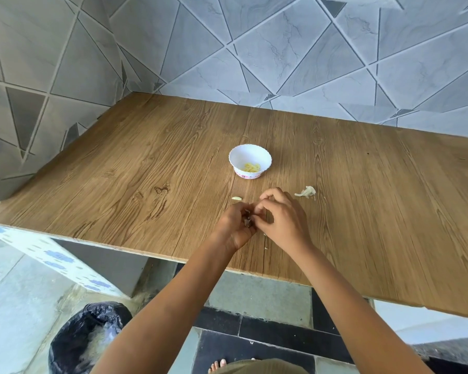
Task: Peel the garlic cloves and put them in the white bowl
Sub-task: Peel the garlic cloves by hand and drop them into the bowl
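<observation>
Now, garlic clove [247,220] tight in the pinch grip of left hand [234,228] and right hand [281,215].

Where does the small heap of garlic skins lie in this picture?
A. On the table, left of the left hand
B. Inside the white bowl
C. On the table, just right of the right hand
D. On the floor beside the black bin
C: the heap of garlic skins lies on the wooden table just right of the right hand, apart from the white bowl.

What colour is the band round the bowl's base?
Pinkish red, a patterned band low on the white bowl; the head view shows it.
</observation>
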Demonstrator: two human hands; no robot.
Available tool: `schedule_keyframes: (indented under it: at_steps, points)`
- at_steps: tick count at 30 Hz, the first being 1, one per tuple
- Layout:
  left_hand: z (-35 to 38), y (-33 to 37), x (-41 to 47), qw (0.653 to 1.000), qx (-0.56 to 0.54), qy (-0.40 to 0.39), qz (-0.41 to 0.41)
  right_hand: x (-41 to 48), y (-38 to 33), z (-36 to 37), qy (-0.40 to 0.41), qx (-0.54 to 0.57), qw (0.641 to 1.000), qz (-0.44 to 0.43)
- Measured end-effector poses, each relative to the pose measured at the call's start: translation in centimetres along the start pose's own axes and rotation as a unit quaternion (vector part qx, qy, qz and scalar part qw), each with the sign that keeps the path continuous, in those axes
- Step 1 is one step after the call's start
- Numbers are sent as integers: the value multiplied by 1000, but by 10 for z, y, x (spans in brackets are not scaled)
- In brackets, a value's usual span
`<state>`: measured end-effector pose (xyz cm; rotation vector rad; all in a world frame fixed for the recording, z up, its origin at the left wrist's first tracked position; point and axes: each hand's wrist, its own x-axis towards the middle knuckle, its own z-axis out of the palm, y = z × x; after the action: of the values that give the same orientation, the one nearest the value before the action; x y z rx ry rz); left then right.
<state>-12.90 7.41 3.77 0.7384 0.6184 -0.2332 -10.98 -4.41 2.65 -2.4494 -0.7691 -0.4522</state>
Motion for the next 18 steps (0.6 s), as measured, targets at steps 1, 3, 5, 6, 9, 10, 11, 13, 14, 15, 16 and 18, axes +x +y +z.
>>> schedule_keyframes:
  at_steps: [1,3,5,6,9,10,11,13,14,15,16,18]
  points:
    - [0,0,1,1000,-5,-1,1,-1,1,1,2,11,1000,3]
    - [-1,1,2,1000,-9,-5,1,-5,4,-1,7,59,998,21]
    - [-5,3,3,1000,-11,-7,0,-13,11,-2,12,105,994,36]
    - [-7,3,5,1000,-16,-6,-2,-19,15,-4,2,120,992,45]
    - [-11,6,5,1000,-23,-6,-4,-34,30,-9,-104,148,980,88]
    - [-12,7,5,1000,-21,-6,-5,-38,35,-11,-147,146,973,98]
    - [-12,7,4,1000,-20,-6,-4,-41,39,-11,-178,140,968,106]
    - [-13,8,4,1000,-19,-5,-4,-45,44,-10,-196,134,964,118]
    - [-13,7,4,1000,-18,-4,-4,-45,45,-8,-188,138,965,123]
    - [-13,7,4,1000,-17,-3,-6,-45,45,-6,-180,141,966,124]
    - [-14,7,4,1000,-17,-2,-7,-43,45,-4,-176,143,966,122]
    - [-14,6,4,1000,-18,-1,-9,-41,45,0,-178,141,968,112]
